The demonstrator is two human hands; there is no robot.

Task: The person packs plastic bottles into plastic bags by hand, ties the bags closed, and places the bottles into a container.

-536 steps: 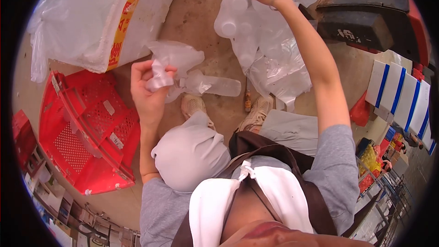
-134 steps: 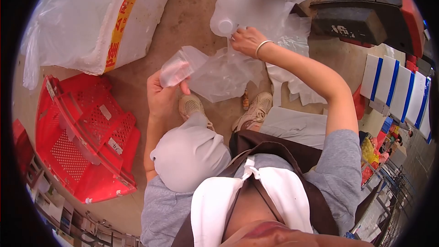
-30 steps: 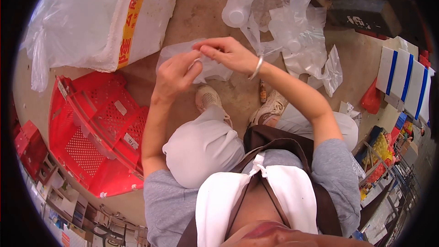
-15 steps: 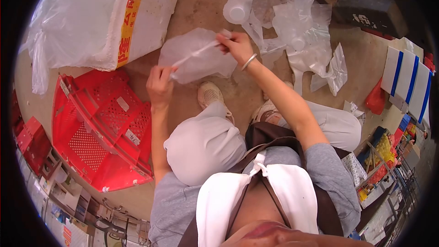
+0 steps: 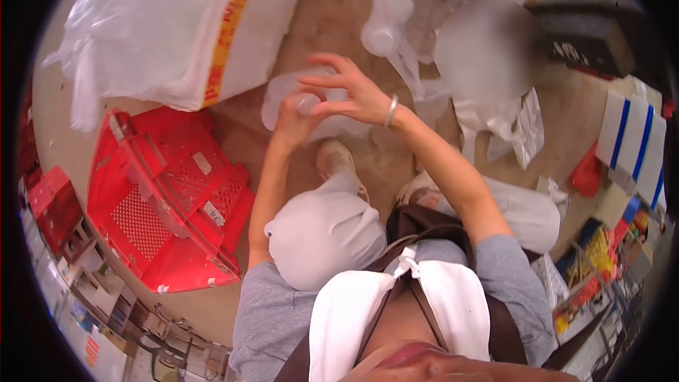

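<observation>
A clear plastic bag [image 5: 278, 100] hangs below and behind my hands, over the floor in front of my feet. My left hand [image 5: 291, 122] is closed around its gathered neck [image 5: 308, 104], with the bunched plastic poking up between thumb and fingers. Close beside it, my right hand [image 5: 357, 99] has its fingers apart and curved, the thumb reaching toward the bag neck. Whether that thumb touches the plastic, I cannot tell.
To the left lies a red perforated plastic crate [image 5: 141, 219], tipped over. Beyond it stands a white foam box [image 5: 247, 64] with yellow-red tape. Ahead on the right are translucent packs of round containers [image 5: 385, 39] and loose plastic wrap [image 5: 527, 131]. A blurred patch covers some.
Half a second ago both hands were apart, stretching the bag's twisted top between them. Now they have come together, the left gripping the neck and the right with fingers spread.
</observation>
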